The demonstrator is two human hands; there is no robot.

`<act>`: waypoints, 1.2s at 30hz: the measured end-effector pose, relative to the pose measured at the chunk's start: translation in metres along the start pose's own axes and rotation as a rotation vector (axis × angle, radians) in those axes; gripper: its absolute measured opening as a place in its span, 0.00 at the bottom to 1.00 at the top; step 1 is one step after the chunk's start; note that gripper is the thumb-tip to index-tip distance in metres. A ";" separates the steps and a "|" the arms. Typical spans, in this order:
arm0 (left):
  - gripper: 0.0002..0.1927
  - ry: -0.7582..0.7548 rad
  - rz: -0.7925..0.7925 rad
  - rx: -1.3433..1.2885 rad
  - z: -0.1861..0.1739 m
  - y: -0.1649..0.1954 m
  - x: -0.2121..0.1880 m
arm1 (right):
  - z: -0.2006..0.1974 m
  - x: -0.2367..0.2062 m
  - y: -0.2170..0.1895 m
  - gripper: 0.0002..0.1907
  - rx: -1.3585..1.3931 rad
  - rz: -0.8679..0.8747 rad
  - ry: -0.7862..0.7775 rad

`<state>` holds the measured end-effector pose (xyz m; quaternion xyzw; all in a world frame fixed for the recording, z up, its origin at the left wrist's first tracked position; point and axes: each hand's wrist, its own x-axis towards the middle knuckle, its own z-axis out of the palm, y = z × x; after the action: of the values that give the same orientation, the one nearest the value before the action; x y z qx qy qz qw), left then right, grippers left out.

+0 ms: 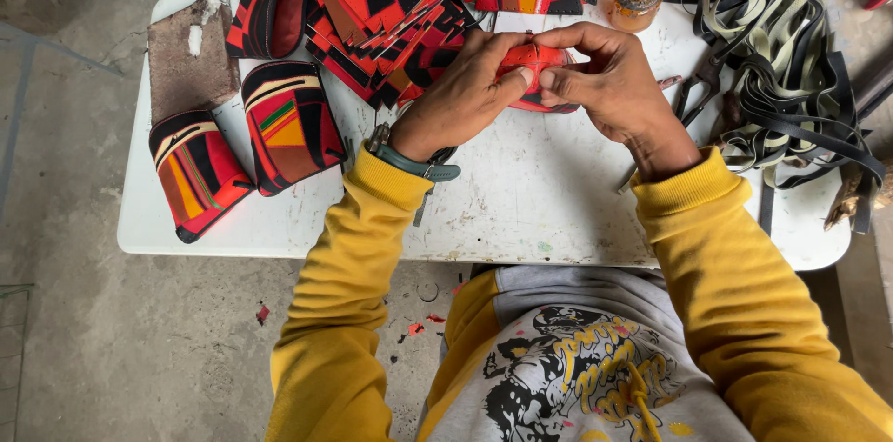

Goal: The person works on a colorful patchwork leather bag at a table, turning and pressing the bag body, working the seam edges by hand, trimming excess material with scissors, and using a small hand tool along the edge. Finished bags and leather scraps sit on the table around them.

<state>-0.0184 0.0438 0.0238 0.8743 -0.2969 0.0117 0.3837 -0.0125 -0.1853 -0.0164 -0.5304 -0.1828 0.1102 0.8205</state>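
Your left hand (460, 93) and right hand (609, 79) pinch a red pouch (532, 65) over mid-table (521, 209) (bare white, scuffed) with room toward you; stiff fabric panels (381, 5) crowd the far edge, limp straps (791, 60) right

Red, black and orange geometric pouches (279, 121) are lying on a white counter (521, 209); yellow sleeves (344, 284) are framing black-and-cream straps (791, 51).

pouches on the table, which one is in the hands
The small red pouch, pinched between both hands at the table's middle; the other pouches lie untouched at the left.
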 end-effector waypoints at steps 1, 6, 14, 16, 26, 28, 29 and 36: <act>0.26 0.014 0.026 0.025 0.001 -0.001 0.000 | 0.001 0.000 0.001 0.19 -0.015 -0.004 0.008; 0.20 -0.018 0.108 0.170 0.009 -0.011 -0.001 | 0.010 0.001 0.004 0.16 -0.157 -0.018 0.077; 0.16 -0.152 0.233 -0.085 0.000 -0.015 0.000 | 0.012 0.001 -0.007 0.17 -0.144 -0.027 0.053; 0.28 -0.158 0.038 -0.412 -0.007 -0.014 -0.007 | 0.001 -0.003 -0.010 0.21 0.124 0.025 -0.078; 0.34 -0.034 0.316 0.178 -0.014 -0.005 -0.008 | -0.001 0.002 0.006 0.23 -0.140 -0.074 0.004; 0.35 -0.038 0.255 0.239 -0.016 0.001 -0.007 | -0.001 0.001 0.005 0.22 -0.166 -0.068 0.026; 0.35 -0.042 0.224 0.258 -0.017 0.004 -0.007 | -0.001 0.000 0.005 0.22 -0.150 -0.066 0.031; 0.36 -0.087 0.033 0.279 -0.009 0.023 -0.006 | 0.016 -0.001 0.013 0.17 -0.225 -0.109 0.146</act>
<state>-0.0335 0.0406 0.0434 0.9138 -0.3232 0.0214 0.2450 -0.0201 -0.1669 -0.0222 -0.6151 -0.1625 0.0057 0.7715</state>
